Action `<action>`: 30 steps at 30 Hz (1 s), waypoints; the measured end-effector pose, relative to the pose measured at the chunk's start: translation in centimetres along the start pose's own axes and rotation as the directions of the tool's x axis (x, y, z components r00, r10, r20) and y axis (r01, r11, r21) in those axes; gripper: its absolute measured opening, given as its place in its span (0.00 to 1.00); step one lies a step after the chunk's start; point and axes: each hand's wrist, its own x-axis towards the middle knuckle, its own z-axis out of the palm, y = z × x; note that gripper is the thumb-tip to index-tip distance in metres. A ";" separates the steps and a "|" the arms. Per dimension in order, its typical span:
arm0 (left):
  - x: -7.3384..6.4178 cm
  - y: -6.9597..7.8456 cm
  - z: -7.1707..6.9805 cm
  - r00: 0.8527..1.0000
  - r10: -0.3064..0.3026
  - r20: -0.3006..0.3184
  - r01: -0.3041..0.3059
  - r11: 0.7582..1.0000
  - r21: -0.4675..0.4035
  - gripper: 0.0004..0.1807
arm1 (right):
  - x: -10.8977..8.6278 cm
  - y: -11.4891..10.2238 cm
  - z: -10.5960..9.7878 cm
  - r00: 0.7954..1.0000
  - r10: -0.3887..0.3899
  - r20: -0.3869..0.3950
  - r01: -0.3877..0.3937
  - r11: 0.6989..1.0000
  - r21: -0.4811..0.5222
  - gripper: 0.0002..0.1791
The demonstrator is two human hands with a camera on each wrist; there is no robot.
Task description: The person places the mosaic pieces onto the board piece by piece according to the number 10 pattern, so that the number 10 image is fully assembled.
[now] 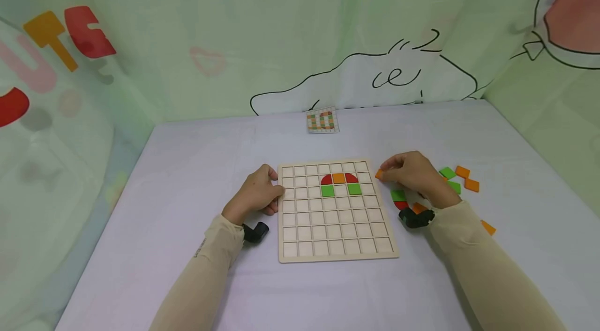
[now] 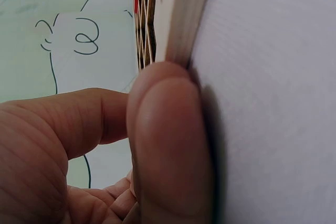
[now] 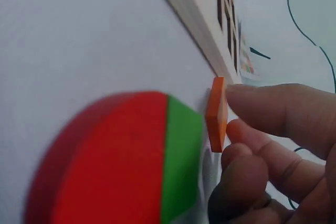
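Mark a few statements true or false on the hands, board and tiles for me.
1. The right hand pinches an orange tile. True.
2. Two green tiles sit in the board. True.
3. The left hand rests on the board's middle. False: the left hand touches the board's left edge.
4. No red pieces are in the board. False: two red pieces sit in its far half.
5. The card is beyond the board's far edge. True.
6. Loose tiles lie left of the board. False: the loose tiles lie right of it.
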 end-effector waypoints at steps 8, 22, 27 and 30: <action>0.0 -0.1 0.0 1.000 0.013 0.010 -0.013 1.000 -0.012 0.16 | -0.4 0.1 0.3 1.000 0.015 -0.015 -0.016 0.999 -0.051 0.18; 0.0 -0.1 0.0 1.000 0.017 0.005 -0.017 1.000 -0.011 0.17 | -1.3 0.0 0.7 0.998 0.024 -0.057 -0.015 0.986 0.167 0.17; -0.1 -0.1 0.0 1.000 0.015 0.002 -0.015 1.000 -0.011 0.16 | -1.9 -0.5 0.6 1.000 0.018 -0.018 -0.013 0.958 0.287 0.20; 0.0 -0.1 0.0 1.000 0.015 0.004 -0.015 1.000 -0.012 0.16 | -2.0 -0.5 0.7 0.999 0.029 0.015 -0.033 0.944 0.327 0.21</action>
